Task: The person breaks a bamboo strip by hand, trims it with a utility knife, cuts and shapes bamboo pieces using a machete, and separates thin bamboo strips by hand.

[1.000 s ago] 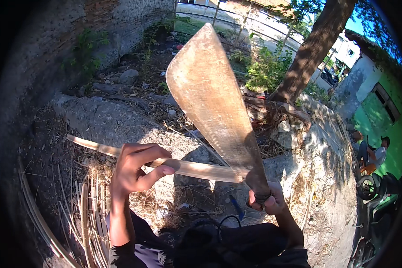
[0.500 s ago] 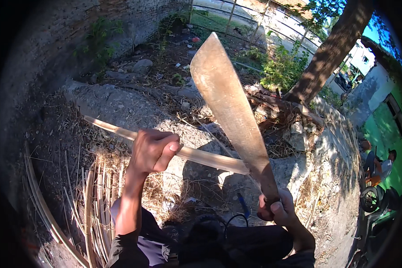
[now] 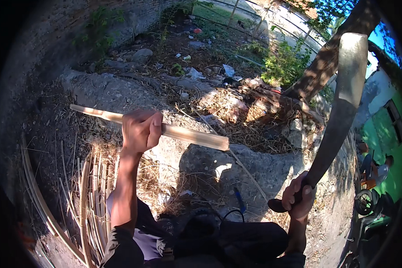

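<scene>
My left hand (image 3: pixel 140 131) is closed round the middle of a pale split strip of bamboo (image 3: pixel 194 136), held out before me with its thin end to the left and its cut end to the right. The fist hides the strip's middle part. In my right hand (image 3: pixel 299 197) is the dark handle of a machete (image 3: pixel 341 105). Its broad blade points up and away to the right, well apart from the bamboo. Beside my left forearm lie several long pale bamboo strips (image 3: pixel 84 207).
A low stone ledge (image 3: pixel 116 99) runs across in front of me, with dry roots and litter beyond it. At the right stands a leaning tree trunk (image 3: pixel 315 73). Farther right, a person (image 3: pixel 379 172) sits near a motorcycle (image 3: pixel 366 203) and a green wall (image 3: pixel 386 129).
The machete has swung up and right, off the bamboo strip's right end, its blade now turned toward the tree. My left hand and the strip have shifted a little left and up.
</scene>
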The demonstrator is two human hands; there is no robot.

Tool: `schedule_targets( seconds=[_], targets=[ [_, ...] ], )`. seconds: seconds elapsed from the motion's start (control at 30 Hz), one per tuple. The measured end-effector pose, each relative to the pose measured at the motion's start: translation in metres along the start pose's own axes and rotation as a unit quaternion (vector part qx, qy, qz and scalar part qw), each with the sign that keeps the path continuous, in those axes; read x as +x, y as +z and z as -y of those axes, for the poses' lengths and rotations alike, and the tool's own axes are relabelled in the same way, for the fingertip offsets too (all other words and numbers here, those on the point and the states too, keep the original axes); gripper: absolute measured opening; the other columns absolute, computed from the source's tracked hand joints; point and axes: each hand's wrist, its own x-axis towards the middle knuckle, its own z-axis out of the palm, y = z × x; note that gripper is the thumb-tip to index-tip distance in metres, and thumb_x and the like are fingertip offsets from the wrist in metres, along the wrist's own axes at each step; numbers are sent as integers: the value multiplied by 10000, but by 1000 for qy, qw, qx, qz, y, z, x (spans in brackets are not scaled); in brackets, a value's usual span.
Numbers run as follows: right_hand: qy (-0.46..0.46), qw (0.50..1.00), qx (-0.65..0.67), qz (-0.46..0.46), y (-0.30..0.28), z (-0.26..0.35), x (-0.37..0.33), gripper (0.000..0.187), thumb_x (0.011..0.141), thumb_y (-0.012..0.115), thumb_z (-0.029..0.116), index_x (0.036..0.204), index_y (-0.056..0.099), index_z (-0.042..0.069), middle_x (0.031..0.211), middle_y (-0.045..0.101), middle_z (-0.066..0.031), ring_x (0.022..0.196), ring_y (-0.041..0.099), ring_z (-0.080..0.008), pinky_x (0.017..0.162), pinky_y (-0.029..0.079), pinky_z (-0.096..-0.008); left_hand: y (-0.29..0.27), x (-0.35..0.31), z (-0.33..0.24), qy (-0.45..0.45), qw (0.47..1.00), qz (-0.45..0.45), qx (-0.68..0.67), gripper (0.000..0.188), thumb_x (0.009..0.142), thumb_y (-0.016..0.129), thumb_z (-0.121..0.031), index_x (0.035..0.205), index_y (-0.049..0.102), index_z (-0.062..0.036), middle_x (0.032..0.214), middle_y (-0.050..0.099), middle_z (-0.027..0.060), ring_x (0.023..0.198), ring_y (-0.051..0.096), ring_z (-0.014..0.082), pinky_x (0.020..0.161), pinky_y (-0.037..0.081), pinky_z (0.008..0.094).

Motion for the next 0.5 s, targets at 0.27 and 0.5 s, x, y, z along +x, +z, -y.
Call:
schedule_targets(
  seconds=[0.27, 0.5],
  targets=[
    [63, 967, -191, 157, 27, -1, 10, 219, 925, 707, 250, 916, 637, 43, 658, 604, -21, 559, 573, -110, 539, 447, -265, 3, 5, -27, 9, 999, 17, -39, 490, 1058, 406, -298, 636, 558, -99, 539, 508, 47, 466, 544, 289, 499, 443, 417],
    [64, 946, -255, 189, 31, -7, 14, 182, 880, 747, 198, 938, 663, 47, 677, 605, -18, 570, 592, -124, 566, 469, -270, 1, 9, -36, 4, 997, 35, -75, 490, 1066, 402, -297, 636, 523, -97, 535, 485, 43, 458, 530, 289, 490, 433, 413]
  ],
)
